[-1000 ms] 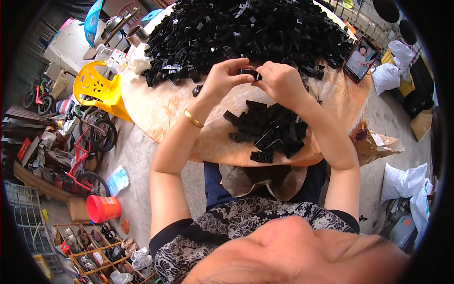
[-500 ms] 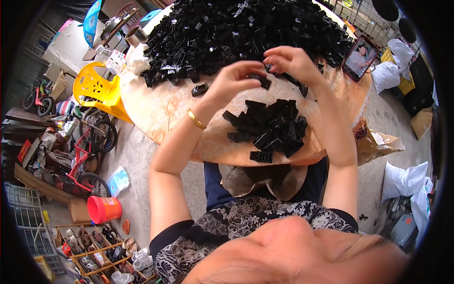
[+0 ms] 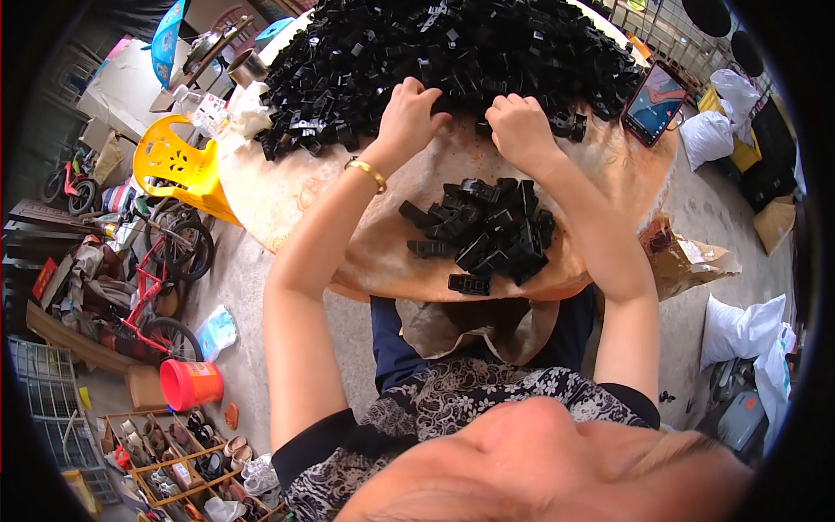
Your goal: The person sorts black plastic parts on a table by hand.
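Observation:
A large heap of small black plastic parts (image 3: 461, 52) covers the far half of the round table (image 3: 287, 209). At its near edge my left hand (image 3: 409, 122) reaches in, thumb and fingers apart, with nothing visible between them. My right hand (image 3: 524, 130) is beside it with curled fingers; whatever they hold is hidden. Between my forearms lies a smaller pile of finished-looking black parts (image 3: 500, 230), close to the table's near edge. One black rectangular part (image 3: 470, 284) rests a little apart, right at that edge.
A phone (image 3: 654, 103) stands propped at the table's right side. Left of the table are a yellow plastic chair (image 3: 178, 165), a red bucket (image 3: 191, 385) and a bicycle (image 3: 161, 287). A torn cardboard box (image 3: 687, 265) and white sacks (image 3: 739, 331) are on the right.
Both hands have moved apart from the black part between them. My left hand went up to the heap; my right hand curled and lowered slightly. The loose part near my left wrist no longer shows.

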The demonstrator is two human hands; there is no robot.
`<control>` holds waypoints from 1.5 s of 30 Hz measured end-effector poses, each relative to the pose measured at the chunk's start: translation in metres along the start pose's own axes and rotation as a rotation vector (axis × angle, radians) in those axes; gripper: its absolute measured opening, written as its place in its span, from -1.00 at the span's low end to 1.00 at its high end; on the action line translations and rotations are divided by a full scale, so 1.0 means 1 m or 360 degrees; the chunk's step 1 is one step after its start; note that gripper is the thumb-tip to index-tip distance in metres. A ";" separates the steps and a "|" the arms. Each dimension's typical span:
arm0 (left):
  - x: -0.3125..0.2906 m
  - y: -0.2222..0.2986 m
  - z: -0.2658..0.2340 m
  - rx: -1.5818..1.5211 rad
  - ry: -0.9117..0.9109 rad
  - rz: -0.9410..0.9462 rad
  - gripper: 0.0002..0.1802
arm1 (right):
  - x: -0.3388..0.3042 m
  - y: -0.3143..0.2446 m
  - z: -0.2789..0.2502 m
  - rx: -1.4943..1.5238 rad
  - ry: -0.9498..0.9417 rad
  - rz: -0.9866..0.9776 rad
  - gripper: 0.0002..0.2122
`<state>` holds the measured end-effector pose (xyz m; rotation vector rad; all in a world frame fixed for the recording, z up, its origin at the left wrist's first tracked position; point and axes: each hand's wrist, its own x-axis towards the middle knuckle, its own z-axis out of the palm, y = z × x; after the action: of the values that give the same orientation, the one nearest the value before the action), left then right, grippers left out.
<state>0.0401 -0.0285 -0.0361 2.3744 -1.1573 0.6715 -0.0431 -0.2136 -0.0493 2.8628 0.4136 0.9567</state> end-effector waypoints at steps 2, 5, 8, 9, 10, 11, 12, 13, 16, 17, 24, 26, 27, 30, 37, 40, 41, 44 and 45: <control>0.006 0.003 0.005 0.0146 -0.0122 -0.0059 -0.64 | -0.001 0.004 0.003 0.0147 0.0081 0.0035 -0.94; 0.007 0.009 0.005 0.0182 -0.0130 -0.0040 -0.67 | 0.001 0.004 -0.004 0.0742 0.0253 0.0289 -0.89; -0.003 0.016 0.003 -0.0139 -0.0081 -0.0044 -0.65 | 0.005 0.001 -0.009 0.1243 0.0397 0.0369 -0.84; -0.006 0.022 0.001 -0.0343 -0.0120 -0.0098 -0.64 | 0.005 0.001 -0.009 0.1234 0.0402 0.0381 -0.84; -0.008 0.029 -0.003 -0.0520 -0.0168 -0.0203 -0.64 | 0.004 0.001 -0.008 0.1277 0.0389 0.0307 -0.83; -0.011 0.033 -0.003 -0.0528 -0.0175 -0.0191 -0.64 | 0.004 0.001 -0.007 0.1319 0.0374 0.0232 -0.81; -0.016 0.034 -0.005 -0.0832 -0.0137 -0.0308 -0.65 | 0.005 -0.003 -0.011 0.1451 0.0264 0.0311 -0.82; -0.018 0.032 -0.005 -0.1138 -0.0097 -0.0425 -0.66 | 0.006 -0.005 -0.012 0.1451 0.0265 0.0312 -0.82; -0.019 0.026 -0.008 -0.1511 -0.0186 -0.0591 -0.69 | 0.006 -0.006 -0.014 0.1716 0.0066 0.0525 -0.81; -0.018 0.026 -0.011 -0.1776 -0.0253 -0.0717 -0.70 | 0.006 -0.007 -0.016 0.1773 0.0068 0.0514 -0.82; -0.024 0.032 -0.017 -0.1992 -0.0206 -0.0775 -0.51 | 0.005 -0.025 -0.028 0.0884 0.0388 0.0113 -0.85; -0.024 0.032 -0.018 -0.2108 -0.0223 -0.0831 -0.47 | 0.005 -0.028 -0.029 0.0866 0.0426 0.0089 -0.85; -0.024 0.032 -0.018 -0.2224 -0.0240 -0.0886 -0.44 | 0.005 -0.028 -0.029 0.0848 0.0465 0.0065 -0.86; -0.021 0.030 -0.027 -0.1808 -0.0372 -0.0609 -0.39 | 0.005 -0.018 -0.023 0.1052 0.0448 0.0036 -0.86; -0.023 0.033 -0.029 -0.1449 -0.0396 -0.0392 -0.34 | 0.000 -0.023 -0.027 0.0845 0.0315 -0.0061 -0.86; -0.024 0.030 -0.028 -0.1541 -0.0319 -0.0487 -0.35 | 0.000 -0.032 -0.034 0.0645 0.0258 -0.0073 -0.86; -0.024 0.025 -0.025 -0.1896 -0.0344 -0.0660 -0.35 | 0.001 -0.036 -0.035 0.0609 0.0335 -0.0085 -0.84; -0.025 0.025 -0.027 -0.2340 -0.0310 -0.0863 -0.35 | 0.003 -0.040 -0.033 0.0901 0.0433 0.0044 -0.78; -0.024 0.026 -0.027 -0.2429 -0.0249 -0.0882 -0.35 | 0.005 -0.039 -0.030 0.1221 0.0455 0.0185 -0.74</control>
<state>-0.0006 -0.0137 -0.0242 1.2294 -0.5511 -0.4985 -0.0661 -0.1752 -0.0289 3.4408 0.7968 1.5118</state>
